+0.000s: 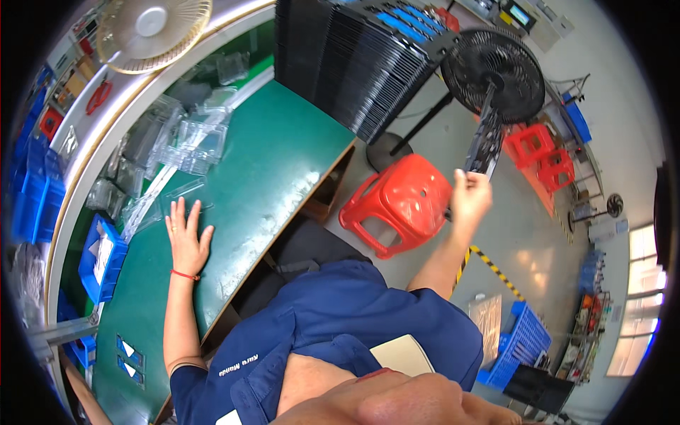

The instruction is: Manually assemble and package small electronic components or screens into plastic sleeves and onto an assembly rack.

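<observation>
My left hand (187, 239) lies flat on the green tabletop (262, 163), fingers spread, with nothing held. By its fingertips is a clear plastic piece (188, 190), and a loose pile of clear plastic cases (195, 142) lies farther along. Out to the right, beyond the table edge, my right hand (472, 202) is closed on the near end of a black plastic tray (486, 138). This tray is seen nearly edge-on and points away from me, overlapping the black fan (496, 74). A tall stack of black trays (354, 60) stands at the table's far end.
A red stool (407, 202) stands right of the table. On the left are a blue bin (105, 258) holding white pieces and two blue-and-white cards (129, 361). Another person's forearm (79, 389) shows at lower left. A blue crate (524, 347) sits on the floor.
</observation>
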Tool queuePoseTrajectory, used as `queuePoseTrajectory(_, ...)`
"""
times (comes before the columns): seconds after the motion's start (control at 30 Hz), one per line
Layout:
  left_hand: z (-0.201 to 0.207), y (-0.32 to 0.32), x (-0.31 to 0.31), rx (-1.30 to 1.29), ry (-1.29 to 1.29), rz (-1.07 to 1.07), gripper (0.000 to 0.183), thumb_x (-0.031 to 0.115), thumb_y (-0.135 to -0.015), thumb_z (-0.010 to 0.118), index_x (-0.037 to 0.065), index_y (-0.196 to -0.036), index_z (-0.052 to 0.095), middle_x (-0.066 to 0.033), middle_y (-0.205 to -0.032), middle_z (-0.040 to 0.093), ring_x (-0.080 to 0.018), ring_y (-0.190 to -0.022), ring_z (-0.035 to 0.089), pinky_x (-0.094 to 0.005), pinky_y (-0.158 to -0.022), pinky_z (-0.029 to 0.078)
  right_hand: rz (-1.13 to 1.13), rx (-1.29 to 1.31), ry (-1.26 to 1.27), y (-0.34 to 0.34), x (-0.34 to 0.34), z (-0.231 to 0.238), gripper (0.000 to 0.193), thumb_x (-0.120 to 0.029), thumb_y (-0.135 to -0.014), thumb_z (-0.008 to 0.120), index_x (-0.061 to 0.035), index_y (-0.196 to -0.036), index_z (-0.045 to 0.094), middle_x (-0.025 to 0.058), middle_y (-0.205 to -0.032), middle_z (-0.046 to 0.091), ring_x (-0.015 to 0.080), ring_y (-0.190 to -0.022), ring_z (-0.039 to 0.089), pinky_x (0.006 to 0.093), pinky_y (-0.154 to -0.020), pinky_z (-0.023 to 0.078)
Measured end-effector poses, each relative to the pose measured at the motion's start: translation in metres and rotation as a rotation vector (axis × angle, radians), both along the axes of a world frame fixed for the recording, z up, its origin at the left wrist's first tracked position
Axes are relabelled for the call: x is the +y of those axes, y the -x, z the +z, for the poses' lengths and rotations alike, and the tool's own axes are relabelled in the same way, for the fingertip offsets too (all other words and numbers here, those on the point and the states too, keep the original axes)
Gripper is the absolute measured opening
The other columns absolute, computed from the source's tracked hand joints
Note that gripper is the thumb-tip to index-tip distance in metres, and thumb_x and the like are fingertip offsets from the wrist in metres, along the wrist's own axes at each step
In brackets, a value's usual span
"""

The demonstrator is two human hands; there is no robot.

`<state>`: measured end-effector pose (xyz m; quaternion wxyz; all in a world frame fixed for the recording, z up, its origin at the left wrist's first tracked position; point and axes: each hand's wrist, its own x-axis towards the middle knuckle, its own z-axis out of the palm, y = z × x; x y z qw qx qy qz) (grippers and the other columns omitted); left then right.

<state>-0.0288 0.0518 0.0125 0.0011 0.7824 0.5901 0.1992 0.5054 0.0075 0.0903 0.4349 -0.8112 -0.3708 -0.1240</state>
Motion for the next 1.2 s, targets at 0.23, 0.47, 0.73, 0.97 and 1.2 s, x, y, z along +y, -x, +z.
queuePoseTrajectory(0.23, -0.009, 0.013, -0.008, 0.061, 0.007, 0.024, 0.047, 0.026, -0.086, 0.062, 0.012, -0.129, 0.052, -0.0156, -0.141, 0.041, -0.0337, -0.134, 0.034, -0.0522, -0.111, 0.02, -0.242, 0.065, 0.64, -0.027, 0.088, -0.201, 0.041, -0.033, -0.077, 0.073, 0.0005, -0.098, 0.061, 0.0185, -0.103, 0.064, 0.0369, -0.095, 0.063, 0.0455, -0.082, 0.052)
queuePoseTrajectory(0.47, -0.005, 0.007, -0.016, -0.055, -0.031, 0.082, 0.037, 0.036, -0.081, 0.067, 0.012, -0.108, 0.06, -0.014, -0.127, 0.052, -0.0336, -0.127, 0.043, -0.0538, -0.109, 0.026, -0.085, 0.071, 0.992, 0.019, 0.104, -0.25, 0.061, -0.049, -0.081, 0.065, -0.0029, -0.12, 0.055, 0.0192, -0.123, 0.055, 0.0368, -0.111, 0.057, 0.0491, -0.088, 0.049)
queuePoseTrajectory(0.73, -0.008, 0.013, -0.019, -0.258, -0.047, 0.142, 0.027, 0.033, -0.083, 0.067, 0.007, -0.084, 0.059, -0.0117, -0.112, 0.057, -0.0298, -0.116, 0.05, -0.0531, -0.109, 0.026, 1.679, 0.604, 1.046, 0.155, 0.093, -0.043, 0.023, -0.022, -0.088, 0.064, 0.0004, -0.083, 0.068, 0.0048, -0.067, 0.065, 0.0103, -0.061, 0.059, 0.0263, -0.06, 0.048)
queuePoseTrajectory(0.97, -0.007, 0.018, -0.028, -0.39, -0.061, 0.178, 0.026, 0.022, -0.084, 0.067, 0.004, -0.07, 0.055, -0.0092, -0.097, 0.059, -0.0269, -0.101, 0.056, -0.0532, -0.106, 0.03, 1.543, -0.331, 0.068, 0.338, 0.155, -0.017, 0.081, -0.041, -0.068, 0.078, -0.0059, -0.132, 0.045, 0.0237, -0.13, 0.045, 0.0391, -0.116, 0.046, 0.0443, -0.095, 0.041)
queuePoseTrajectory(1.2, -0.013, 0.025, -0.041, -0.429, -0.094, 0.207, 0.023, 0.025, -0.082, 0.067, 0.004, -0.074, 0.06, -0.0067, -0.093, 0.058, -0.0245, -0.097, 0.057, -0.0521, -0.106, 0.031, 1.393, 0.011, 0.207, 0.401, 0.205, -0.058, 0.055, -0.023, -0.076, 0.075, -0.0016, -0.123, 0.054, 0.0185, -0.103, 0.064, 0.0323, -0.088, 0.064, 0.0373, -0.08, 0.05)
